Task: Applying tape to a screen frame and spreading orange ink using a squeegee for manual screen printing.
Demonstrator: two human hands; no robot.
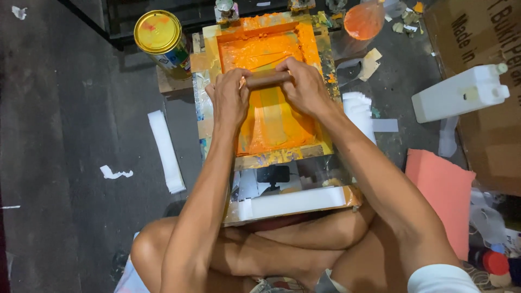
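A screen-printing frame [320, 59] coated in orange ink lies on a small table in front of me. Both hands hold a brown wooden squeegee handle [267, 79] lying across the screen's middle. My left hand [230, 97] grips its left end and my right hand [305, 86] wraps its right end. Thick orange ink [260, 50] is pooled at the far end of the screen, thinner yellow-orange below the squeegee. A white strip [296, 202] lies at the table's near edge, above my crossed legs.
A yellow-lidded can [158, 33] stands at the far left of the frame. A white jerrycan [460, 93] lies on cardboard at right. A pink sheet [444, 190], a stack of white pieces [359, 111], a white strip [166, 149] and paper scraps lie on the dark floor.
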